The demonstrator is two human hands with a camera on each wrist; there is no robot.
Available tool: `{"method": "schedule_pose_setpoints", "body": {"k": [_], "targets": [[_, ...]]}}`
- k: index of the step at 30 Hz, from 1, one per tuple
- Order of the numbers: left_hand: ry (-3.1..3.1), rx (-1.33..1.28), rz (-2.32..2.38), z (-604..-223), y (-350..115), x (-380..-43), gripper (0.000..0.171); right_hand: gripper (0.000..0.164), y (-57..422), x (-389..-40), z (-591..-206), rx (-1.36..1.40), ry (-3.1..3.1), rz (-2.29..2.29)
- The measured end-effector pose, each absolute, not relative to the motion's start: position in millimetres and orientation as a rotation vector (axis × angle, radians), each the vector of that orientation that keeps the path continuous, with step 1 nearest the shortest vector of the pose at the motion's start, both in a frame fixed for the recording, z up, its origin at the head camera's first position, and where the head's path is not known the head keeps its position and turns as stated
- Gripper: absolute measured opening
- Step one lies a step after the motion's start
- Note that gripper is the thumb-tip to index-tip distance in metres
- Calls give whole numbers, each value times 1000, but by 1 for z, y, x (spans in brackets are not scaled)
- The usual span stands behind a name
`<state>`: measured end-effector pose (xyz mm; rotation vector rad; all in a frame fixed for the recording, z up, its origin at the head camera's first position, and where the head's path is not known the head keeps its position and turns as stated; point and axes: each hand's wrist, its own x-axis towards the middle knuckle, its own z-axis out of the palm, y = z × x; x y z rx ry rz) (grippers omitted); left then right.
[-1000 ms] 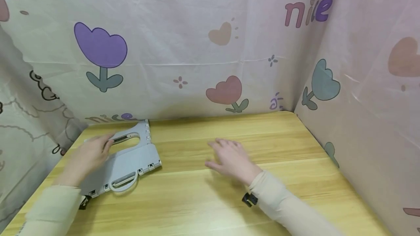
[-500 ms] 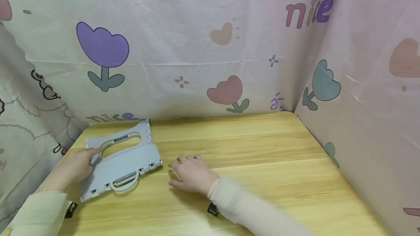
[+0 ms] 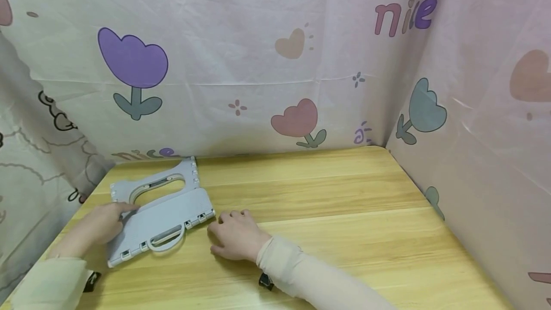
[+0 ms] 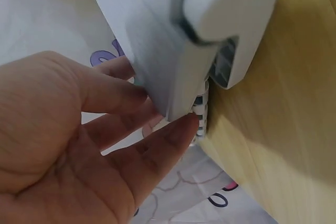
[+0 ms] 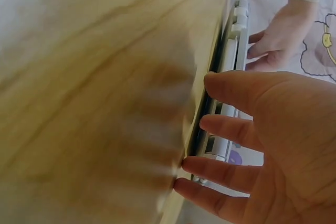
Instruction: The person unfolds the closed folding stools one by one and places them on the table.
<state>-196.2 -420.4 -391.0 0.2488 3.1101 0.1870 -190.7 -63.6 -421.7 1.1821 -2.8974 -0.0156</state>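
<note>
A light grey folding step stool (image 3: 168,219), folded flat, lies on the left of the table with its carry handle (image 3: 167,244) toward me. My left hand (image 3: 96,224) is at its left edge, the index finger stretched over its top. In the left wrist view, thumb and fingertips meet the edge of the stool (image 4: 157,51) around one corner. My right hand (image 3: 237,236) rests beside the stool's right front corner, fingers relaxed. In the right wrist view its spread fingertips overlap the stool's hinged side (image 5: 228,61), low by the tabletop.
The wood-grain table (image 3: 327,233) extends to the right of the stool. A printed curtain (image 3: 224,61) hangs behind the table and along both sides, close to its back edge. Small black devices, one of them this wrist camera (image 3: 266,281), sit under the sleeves.
My right hand has moved left across the table to the stool's right corner. My left hand has drawn back from over the stool to its left edge, and the stool has shifted slightly right.
</note>
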Motion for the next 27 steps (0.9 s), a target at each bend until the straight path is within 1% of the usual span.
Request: {"method": "schedule_pose_setpoints", "body": {"k": [10, 13, 18, 21, 27], "targets": [[3126, 320, 194, -387, -396, -188, 51, 47, -53, -191, -420, 1167, -2924, 68], [3121, 325, 180, -387, -386, -186, 48, 42, -49, -190, -419, 1171, -2915, 71], [3113, 333, 151, -389, -369, -184, 40, 29, -41, -188, -418, 1169, -2900, 95], [3115, 353, 153, -389, -359, -181, 38, 25, -35, -188, -417, 1165, -2902, 135], [3125, 406, 174, -390, -338, -176, 35, 30, -21, -189, -416, 1155, -2925, 243]]}}
